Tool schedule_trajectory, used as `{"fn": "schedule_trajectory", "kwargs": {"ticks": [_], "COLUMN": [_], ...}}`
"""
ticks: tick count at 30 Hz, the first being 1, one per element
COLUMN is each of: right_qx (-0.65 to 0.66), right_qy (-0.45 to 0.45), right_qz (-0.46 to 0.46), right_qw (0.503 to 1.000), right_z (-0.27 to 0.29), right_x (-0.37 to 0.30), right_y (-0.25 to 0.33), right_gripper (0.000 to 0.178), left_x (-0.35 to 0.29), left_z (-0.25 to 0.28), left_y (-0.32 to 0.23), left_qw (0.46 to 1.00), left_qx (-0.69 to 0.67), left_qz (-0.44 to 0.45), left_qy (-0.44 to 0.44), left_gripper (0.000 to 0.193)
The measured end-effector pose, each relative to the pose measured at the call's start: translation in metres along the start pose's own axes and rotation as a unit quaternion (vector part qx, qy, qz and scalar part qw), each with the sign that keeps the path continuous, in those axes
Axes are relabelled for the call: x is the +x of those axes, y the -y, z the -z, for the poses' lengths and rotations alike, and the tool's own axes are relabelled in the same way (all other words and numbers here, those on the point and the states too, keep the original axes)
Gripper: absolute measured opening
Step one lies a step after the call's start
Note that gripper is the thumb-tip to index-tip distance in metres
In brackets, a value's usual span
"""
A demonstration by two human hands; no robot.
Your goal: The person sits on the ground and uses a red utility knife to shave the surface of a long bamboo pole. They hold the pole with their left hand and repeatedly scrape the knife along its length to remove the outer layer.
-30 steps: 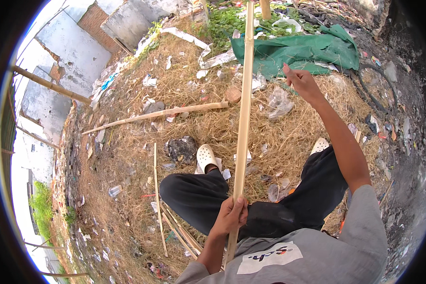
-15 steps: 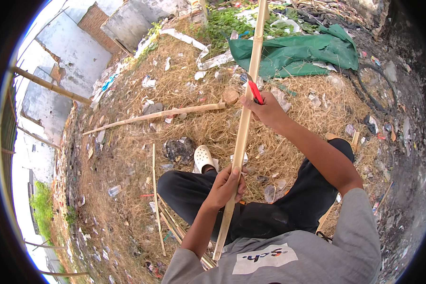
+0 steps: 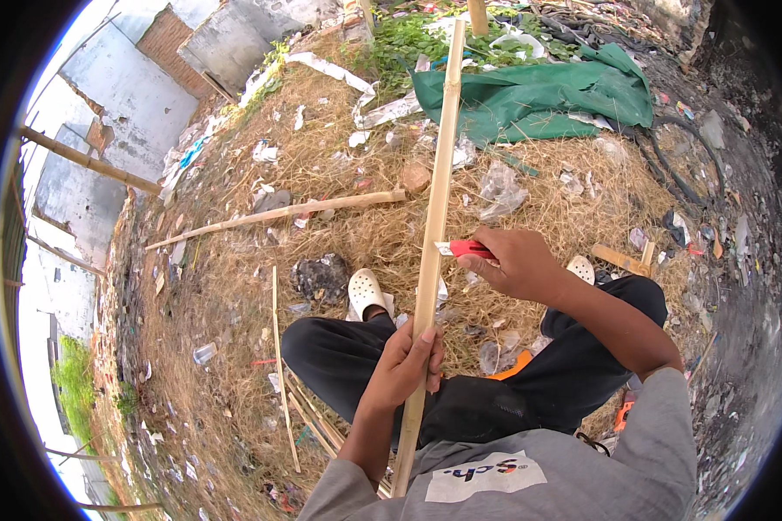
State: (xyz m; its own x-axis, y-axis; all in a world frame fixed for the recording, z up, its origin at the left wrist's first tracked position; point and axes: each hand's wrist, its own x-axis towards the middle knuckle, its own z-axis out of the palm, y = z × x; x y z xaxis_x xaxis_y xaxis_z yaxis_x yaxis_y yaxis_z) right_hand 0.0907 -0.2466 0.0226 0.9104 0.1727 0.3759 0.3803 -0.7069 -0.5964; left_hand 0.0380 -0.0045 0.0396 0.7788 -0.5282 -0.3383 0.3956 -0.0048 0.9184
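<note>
A long split bamboo strip (image 3: 442, 165) slants up and away from my lap, its inner face towards me. Its lower part is gripped by my left hand (image 3: 406, 360), the thumb lying along the front. My right hand (image 3: 520, 267) is closed round a red utility knife (image 3: 473, 249). The knife's short blade meets the strip's right edge, a little above my left hand. My legs are bent apart beneath the strip, and a cream clog (image 3: 366, 291) shows on one foot.
Another bamboo length (image 3: 295, 211) lies on the dry grass ahead. Thin bamboo strips (image 3: 314, 417) lie by my left leg. A green tarp (image 3: 539, 100) is spread at the far side. A dark lump (image 3: 323, 278) and an orange object (image 3: 514, 366) are near my legs.
My right hand has come down and nearer with the knife, from the strip's upper part to its right edge lower down. The strip's far end has dropped into view; my left hand still holds it.
</note>
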Motion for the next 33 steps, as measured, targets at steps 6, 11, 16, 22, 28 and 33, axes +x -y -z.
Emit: {"fn": "schedule_trajectory", "kwargs": {"ticks": [6,11,16,22,28,33], "right_qx": [-0.105,-0.209,-0.181,-0.184,-0.24,-0.23], "right_qy": [0.023,-0.045,-0.094,-0.037,-0.087,-0.092], "right_qz": [0.024,0.082,-0.011,0.118,0.167,0.159], "right_qw": [0.994,0.973,0.979,0.975,0.952,0.956], "right_z": [0.001,0.0,0.02,-0.001,-0.002,-0.003], "right_x": [-0.008,-0.002,0.013,-0.008,0.006,0.013], "right_y": [0.003,-0.016,-0.038,-0.006,-0.021,-0.029], "right_gripper": [0.064,0.067,0.067,0.07,0.073,0.073], "left_x": [-0.009,-0.014,-0.023,-0.025,-0.017,-0.014], "left_z": [-0.009,-0.016,-0.022,-0.024,-0.024,-0.02], "left_y": [0.014,0.016,0.019,0.012,0.007,0.011], "left_qw": [0.996,0.991,0.995,0.989,0.989,0.992], "left_qx": [0.086,0.129,0.093,0.137,0.134,0.108], "left_qz": [-0.004,-0.004,0.002,-0.019,-0.028,-0.026], "left_qy": [-0.034,-0.042,-0.023,-0.054,-0.059,-0.055], "left_gripper": [0.032,0.031,0.031,0.031,0.032,0.031]}}
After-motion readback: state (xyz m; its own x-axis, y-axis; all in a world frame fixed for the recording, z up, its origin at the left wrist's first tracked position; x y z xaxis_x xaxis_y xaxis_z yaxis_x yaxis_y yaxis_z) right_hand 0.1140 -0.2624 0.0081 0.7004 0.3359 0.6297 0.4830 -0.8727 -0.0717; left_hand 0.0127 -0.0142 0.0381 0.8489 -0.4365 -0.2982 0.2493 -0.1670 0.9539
